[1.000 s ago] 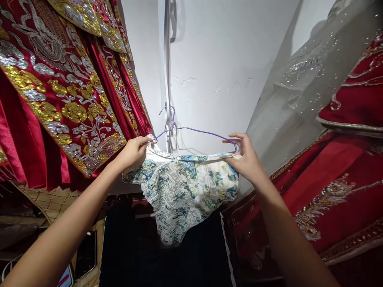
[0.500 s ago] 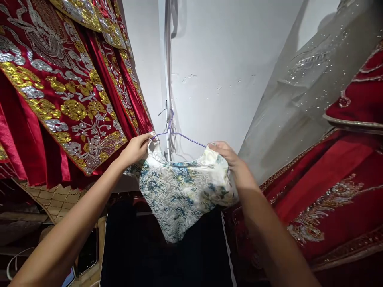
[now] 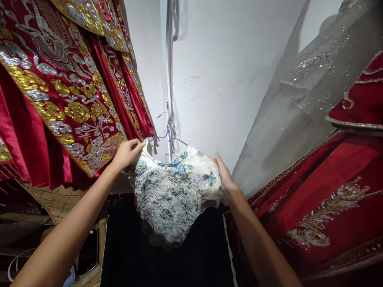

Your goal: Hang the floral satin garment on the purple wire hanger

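Note:
A white garment with a blue and green cloud print (image 3: 175,191) hangs on a thin purple wire hanger (image 3: 167,135), which is hooked on a white vertical strip on the wall. My left hand (image 3: 127,153) pinches the garment's left shoulder where it meets the hanger. Stretched flat against the garment's right side, my right hand (image 3: 223,177) has its fingers out and slightly blurred. Most of the hanger is hidden under the cloth.
Red robes with gold and silver embroidery (image 3: 60,91) hang close on the left. A grey sequined veil (image 3: 302,91) and another red embroidered dress (image 3: 338,191) crowd the right. The white wall (image 3: 221,59) is behind. Dark fabric hangs below.
The garment has been pulled up over the hanger's right end, which was bare a second ago. My right hand let go of that end and now lies flat on the cloth.

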`<state>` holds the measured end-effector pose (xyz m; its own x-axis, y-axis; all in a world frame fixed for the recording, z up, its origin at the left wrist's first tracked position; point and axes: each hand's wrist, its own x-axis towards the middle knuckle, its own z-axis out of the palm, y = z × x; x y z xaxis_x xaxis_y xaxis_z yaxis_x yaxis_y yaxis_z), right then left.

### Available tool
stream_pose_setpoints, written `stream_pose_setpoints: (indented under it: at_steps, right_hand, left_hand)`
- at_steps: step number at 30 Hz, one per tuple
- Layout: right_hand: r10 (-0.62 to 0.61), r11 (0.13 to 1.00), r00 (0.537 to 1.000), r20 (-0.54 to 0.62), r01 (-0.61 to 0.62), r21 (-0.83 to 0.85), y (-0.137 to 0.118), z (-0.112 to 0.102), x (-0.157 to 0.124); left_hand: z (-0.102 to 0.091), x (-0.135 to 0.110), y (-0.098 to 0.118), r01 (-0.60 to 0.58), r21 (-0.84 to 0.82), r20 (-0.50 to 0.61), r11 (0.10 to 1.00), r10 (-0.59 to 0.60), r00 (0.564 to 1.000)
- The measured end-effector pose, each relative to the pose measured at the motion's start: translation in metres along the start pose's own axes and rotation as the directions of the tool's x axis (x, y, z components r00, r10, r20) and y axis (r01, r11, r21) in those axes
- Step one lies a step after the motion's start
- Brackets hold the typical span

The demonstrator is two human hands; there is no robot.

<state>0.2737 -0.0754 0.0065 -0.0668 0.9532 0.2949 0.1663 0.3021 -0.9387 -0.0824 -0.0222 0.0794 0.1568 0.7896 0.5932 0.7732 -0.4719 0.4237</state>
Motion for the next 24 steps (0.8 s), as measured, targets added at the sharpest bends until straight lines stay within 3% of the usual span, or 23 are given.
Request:
stream_pose_setpoints:
  at_steps: [5, 8, 10, 13, 15, 17, 18, 19, 21, 22, 23, 24]
  right_hand:
    - [0.041, 0.985, 0.998, -0.042, -0.033, 0.169, -0.036, -0.018, 0.008]
    - [0.078, 0.966, 0.979, -0.186, -0.028, 0.257, -0.051, -0.032, 0.007]
    - [0.090, 0.965, 0.951, -0.296, -0.010, 0.261, -0.059, -0.038, -0.002]
    - [-0.011, 0.991, 0.921, -0.388, 0.060, 0.116, -0.065, -0.029, -0.037]
    - [-0.075, 0.997, 0.938, -0.340, 0.067, -0.035, -0.067, -0.008, -0.073]
    - [-0.078, 0.982, 0.990, -0.118, 0.056, -0.178, -0.067, 0.021, -0.109]
    - [-0.102, 0.961, 0.989, 0.103, 0.124, -0.245, -0.067, 0.036, -0.123]
    - [-0.143, 0.935, 0.938, 0.317, 0.233, -0.267, -0.066, 0.049, -0.133]
    - [-0.272, 0.863, 0.695, 0.665, 0.481, -0.150, -0.065, 0.066, -0.139]
    - [-0.354, 0.821, 0.587, 0.728, 0.568, -0.060, -0.063, 0.071, -0.135]
    - [-0.444, 0.776, 0.544, 0.712, 0.630, 0.003, -0.061, 0.071, -0.126]
    - [-0.522, 0.744, 0.579, 0.626, 0.668, 0.003, -0.057, 0.069, -0.115]
  left_hand:
    - [0.008, 0.005, 0.014, -0.046, 0.026, -0.062, 0.999, 0.047, 0.997]
    - [0.008, 0.009, 0.038, -0.134, 0.020, -0.209, 0.991, 0.135, 0.969]
    - [0.004, 0.005, 0.055, -0.190, 0.011, -0.235, 0.982, 0.187, 0.954]
    - [0.000, -0.014, 0.081, -0.227, -0.131, -0.096, 0.965, 0.216, 0.972]
    - [0.001, -0.031, 0.097, -0.124, -0.384, 0.087, 0.915, 0.170, 0.982]
    - [0.003, -0.049, 0.113, 0.124, -0.626, 0.285, 0.770, 0.078, 0.955]
    - [0.002, -0.058, 0.119, 0.255, -0.694, 0.373, 0.673, 0.033, 0.927]
    - [-0.001, -0.067, 0.125, 0.364, -0.725, 0.449, 0.584, 0.002, 0.893]
    - [-0.014, -0.085, 0.131, 0.518, -0.705, 0.588, 0.484, -0.009, 0.809]
    - [-0.024, -0.093, 0.132, 0.570, -0.666, 0.654, 0.481, 0.009, 0.756]
    - [-0.035, -0.101, 0.132, 0.602, -0.615, 0.710, 0.510, 0.024, 0.704]
    - [-0.046, -0.107, 0.130, 0.606, -0.563, 0.745, 0.561, 0.028, 0.666]
